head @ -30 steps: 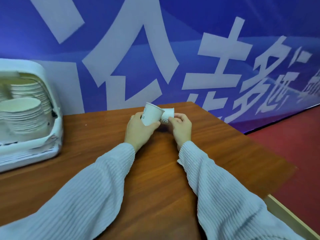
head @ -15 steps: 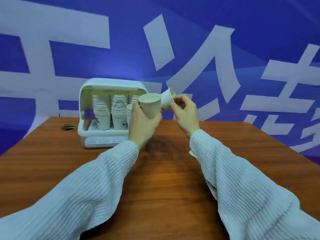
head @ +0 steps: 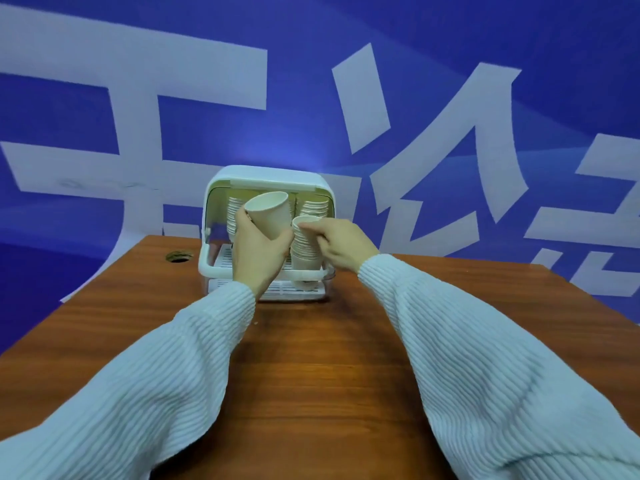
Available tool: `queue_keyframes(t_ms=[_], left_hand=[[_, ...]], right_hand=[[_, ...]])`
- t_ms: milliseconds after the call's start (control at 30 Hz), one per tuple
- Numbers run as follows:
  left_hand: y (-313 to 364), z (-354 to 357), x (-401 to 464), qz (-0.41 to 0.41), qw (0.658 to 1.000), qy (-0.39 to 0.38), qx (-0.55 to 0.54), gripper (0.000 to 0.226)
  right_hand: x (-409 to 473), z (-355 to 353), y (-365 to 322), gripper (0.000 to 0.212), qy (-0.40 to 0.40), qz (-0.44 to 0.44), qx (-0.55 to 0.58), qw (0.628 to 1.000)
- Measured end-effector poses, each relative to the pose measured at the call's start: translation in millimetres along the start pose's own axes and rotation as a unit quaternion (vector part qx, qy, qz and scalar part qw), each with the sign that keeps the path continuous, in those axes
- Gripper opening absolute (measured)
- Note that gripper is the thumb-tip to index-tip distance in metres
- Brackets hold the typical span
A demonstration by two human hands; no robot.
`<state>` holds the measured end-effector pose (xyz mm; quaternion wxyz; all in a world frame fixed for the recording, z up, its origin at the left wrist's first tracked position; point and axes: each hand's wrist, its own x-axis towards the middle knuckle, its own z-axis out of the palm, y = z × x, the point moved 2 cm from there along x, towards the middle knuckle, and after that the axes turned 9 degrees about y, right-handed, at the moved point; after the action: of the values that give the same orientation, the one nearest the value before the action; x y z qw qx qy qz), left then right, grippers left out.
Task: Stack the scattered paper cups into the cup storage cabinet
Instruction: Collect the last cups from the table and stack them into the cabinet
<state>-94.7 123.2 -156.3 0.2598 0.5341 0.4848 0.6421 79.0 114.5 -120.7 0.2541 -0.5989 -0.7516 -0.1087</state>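
Left hand (head: 258, 252): gripping a paper cup (head: 270, 216), tilted, mouth facing up and toward the camera, in front of the cabinet opening.
Right hand (head: 341, 244): pinching the rim of the top cup (head: 304, 224) on a front stack (head: 304, 252).
Cup storage cabinet (head: 268, 174): white, lid raised, sitting at the table's far edge; more stacks showing behind.
Writing: large white characters on the blue backdrop (head: 450, 64), cropped; no cup print is showing.
Table (head: 322, 358): bare wood lying between sleeves; a round hole (head: 178, 256) sitting left of the cabinet.

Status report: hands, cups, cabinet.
Left hand grips one cup. Right hand pinches top cup of front stack in open cabinet. Nothing blocking.
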Motion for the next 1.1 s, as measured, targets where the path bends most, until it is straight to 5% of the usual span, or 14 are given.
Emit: queue_keyframes(t_ms=[133,300,567,800,933,1100], left_hand=[[8.1,4.3,9.6,0.046,0.998,-0.005,0.034,0.1],[31.5,24.8,25.7,0.096,0.995,-0.012,0.035,0.085],[26.6,48.6,34.5,0.164,0.975,-0.077,0.125,0.081],[28.7,51.1,46.8,0.184,0.956,-0.125,0.192,0.077],[14.9,54.2,41.0,0.192,0.94,-0.154,0.238,0.068],[1.0,50.7,37.2,0.2,0.931,-0.154,0.264,0.087]], right_hand=[[-1.9,6.6,-1.1,0.056,0.0,-0.005,-0.004,1.0],[-8.8,4.9,4.6,0.046,0.081,0.112,0.192,0.972],[-3.6,7.4,12.7,0.032,0.131,0.154,0.259,0.944],[0.3,17.0,14.3,0.07,0.116,0.216,0.452,0.858],[-1.4,28.0,18.3,0.072,0.113,0.215,0.428,0.871],[-4.1,27.3,24.7,0.077,0.105,0.216,0.405,0.882]])
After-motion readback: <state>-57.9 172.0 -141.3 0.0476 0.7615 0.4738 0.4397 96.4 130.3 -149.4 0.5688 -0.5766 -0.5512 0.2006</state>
